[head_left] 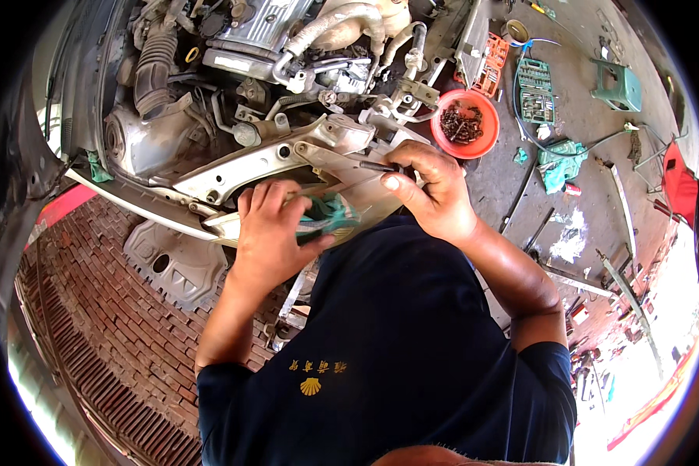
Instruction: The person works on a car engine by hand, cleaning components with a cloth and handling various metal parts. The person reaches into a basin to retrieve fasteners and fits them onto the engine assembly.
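My left hand (266, 233) is closed on a crumpled green and grey rag (330, 215), which shows between its thumb and fingers over the edge of the car's front corner. Between the thumb and bent fingers of my right hand (436, 193) is a slim dark rod (374, 165). Its tip points left, close to a pale metal bracket (330, 158); contact cannot be made out. Most of the rod is hidden in that hand. Just beyond both hands runs the light-coloured metal front frame (237, 172) of the open engine bay.
A red basin (486, 142) full of dark bolts stands beyond my right hand. Farther right are a green socket case (536, 75), an orange tool case (494, 53), a green stool (623, 87) and a green cloth (561, 172). A grey cover (180, 273) lies on the brick floor (124, 326) at left.
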Available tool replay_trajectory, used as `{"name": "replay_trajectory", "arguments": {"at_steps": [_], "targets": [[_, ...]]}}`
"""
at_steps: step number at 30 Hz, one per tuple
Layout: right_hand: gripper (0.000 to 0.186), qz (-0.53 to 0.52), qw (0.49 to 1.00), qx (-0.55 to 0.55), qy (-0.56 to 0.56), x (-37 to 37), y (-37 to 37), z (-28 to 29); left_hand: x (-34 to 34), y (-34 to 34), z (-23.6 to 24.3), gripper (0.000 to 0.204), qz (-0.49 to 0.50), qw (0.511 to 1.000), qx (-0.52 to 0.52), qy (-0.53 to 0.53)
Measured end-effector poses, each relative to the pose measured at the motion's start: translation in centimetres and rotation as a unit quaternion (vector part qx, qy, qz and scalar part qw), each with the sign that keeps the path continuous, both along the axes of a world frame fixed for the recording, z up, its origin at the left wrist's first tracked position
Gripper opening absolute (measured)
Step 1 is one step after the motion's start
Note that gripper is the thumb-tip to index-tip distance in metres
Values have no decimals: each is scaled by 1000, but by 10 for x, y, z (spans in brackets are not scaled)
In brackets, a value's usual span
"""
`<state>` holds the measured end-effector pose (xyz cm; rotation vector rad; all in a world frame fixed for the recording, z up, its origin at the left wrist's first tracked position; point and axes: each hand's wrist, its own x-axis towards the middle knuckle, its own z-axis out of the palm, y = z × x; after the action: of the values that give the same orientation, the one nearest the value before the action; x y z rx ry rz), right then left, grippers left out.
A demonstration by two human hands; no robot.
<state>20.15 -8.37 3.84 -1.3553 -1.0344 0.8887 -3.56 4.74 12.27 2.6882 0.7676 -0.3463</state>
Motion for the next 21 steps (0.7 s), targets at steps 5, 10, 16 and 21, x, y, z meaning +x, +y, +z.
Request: {"name": "replay_trajectory", "arguments": {"at_steps": [5, 10, 16, 21], "targets": [[19, -31, 997, -32, 59, -5, 16, -9, 14, 54, -17, 61, 132, 955, -80, -253], [13, -32, 976, -132, 168, -5, 25, -9, 67, 124, -78, 96, 142, 978, 36, -151], [13, -22, 980, -128, 152, -7, 21, -25, 85, 158, -108, 103, 118, 989, 43, -75], [15, 11, 991, -117, 61, -13, 16, -43, 84, 161, -123, 94, 152, 985, 24, -82]]}}
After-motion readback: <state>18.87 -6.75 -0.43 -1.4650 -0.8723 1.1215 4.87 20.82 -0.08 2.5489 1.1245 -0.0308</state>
